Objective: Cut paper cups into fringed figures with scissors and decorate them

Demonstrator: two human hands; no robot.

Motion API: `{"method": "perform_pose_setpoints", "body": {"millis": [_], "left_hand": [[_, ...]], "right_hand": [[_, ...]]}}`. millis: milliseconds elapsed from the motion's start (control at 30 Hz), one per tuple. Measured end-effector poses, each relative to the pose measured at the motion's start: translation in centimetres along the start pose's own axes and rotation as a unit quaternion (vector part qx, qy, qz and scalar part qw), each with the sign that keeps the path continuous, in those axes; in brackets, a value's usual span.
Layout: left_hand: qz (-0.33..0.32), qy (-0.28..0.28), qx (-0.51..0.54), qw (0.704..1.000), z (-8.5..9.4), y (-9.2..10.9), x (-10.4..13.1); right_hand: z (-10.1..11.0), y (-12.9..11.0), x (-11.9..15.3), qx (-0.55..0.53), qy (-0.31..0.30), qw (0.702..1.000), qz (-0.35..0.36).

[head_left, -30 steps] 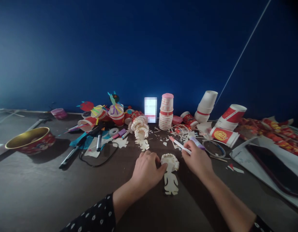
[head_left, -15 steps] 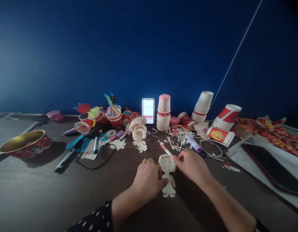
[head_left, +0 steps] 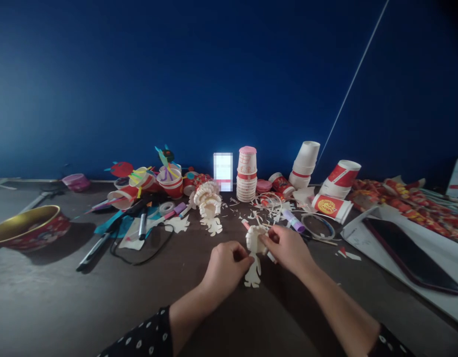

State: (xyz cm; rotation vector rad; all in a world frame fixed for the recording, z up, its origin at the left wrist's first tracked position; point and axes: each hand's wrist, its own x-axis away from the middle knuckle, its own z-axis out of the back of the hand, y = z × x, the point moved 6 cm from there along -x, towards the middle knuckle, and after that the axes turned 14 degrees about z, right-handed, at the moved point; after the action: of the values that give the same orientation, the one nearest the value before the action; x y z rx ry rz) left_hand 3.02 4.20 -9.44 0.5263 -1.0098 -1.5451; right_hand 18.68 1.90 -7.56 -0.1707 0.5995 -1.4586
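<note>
A cream paper cut-out figure point(head_left: 253, 275) with a curled, ring-like fringe around its head is raised slightly between my hands. My left hand point(head_left: 226, 267) pinches it at the neck and upper body from the left. At the right side of the fringed head, my right hand point(head_left: 290, 250) has thumb and fingertips closed on the paper. Behind the head a slim stick with a reddish end point(head_left: 245, 224) shows in part; whether my right hand still touches it, I cannot tell. Beyond lie similar fringed paper figures point(head_left: 213, 225), overlapping.
Stacked paper cups point(head_left: 247, 186) stand at the back among paper scraps. To the left are a red-and-gold bowl point(head_left: 39, 233), a black marker point(head_left: 143, 225) and a cutter point(head_left: 93, 253). A phone point(head_left: 411, 255) rests in a white tray point(head_left: 381, 220) on the right.
The figure has been lifted and tilted. My right fingers have shifted from the stick to the head's fringe, and my left hand now pinches the neck. The view has turned slightly right.
</note>
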Motion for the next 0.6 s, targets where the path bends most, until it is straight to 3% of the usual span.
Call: {"method": "perform_pose_setpoints", "body": {"millis": [133, 300, 367, 467, 600], "left_hand": [[0.032, -0.061, 0.184, 0.980, -0.6, -0.7, -0.9], [0.064, -0.146, 0.232, 0.960, -1.2, -0.2, -0.5], [0.082, -0.143, 0.257, 0.952, -1.0, -0.1, -0.4], [0.087, -0.108, 0.322, 0.937, -0.2, -0.3, -1.0], [0.087, -0.059, 0.394, 0.913, 0.9, -0.9, -2.1]], "right_hand": [[0.5, -0.1, -0.1, -0.075, 0.069, 0.995, 0.022], [1.1, -0.6, -0.1, -0.134, 0.102, 0.984, 0.057], [2.2, -0.1, -0.2, -0.090, 0.129, 0.986, 0.053], [4.8, 1.7, -0.1, 0.067, 0.194, 0.979, 0.003], [5.9, 4.3, -0.3, 0.217, 0.108, 0.967, -0.074]]}}
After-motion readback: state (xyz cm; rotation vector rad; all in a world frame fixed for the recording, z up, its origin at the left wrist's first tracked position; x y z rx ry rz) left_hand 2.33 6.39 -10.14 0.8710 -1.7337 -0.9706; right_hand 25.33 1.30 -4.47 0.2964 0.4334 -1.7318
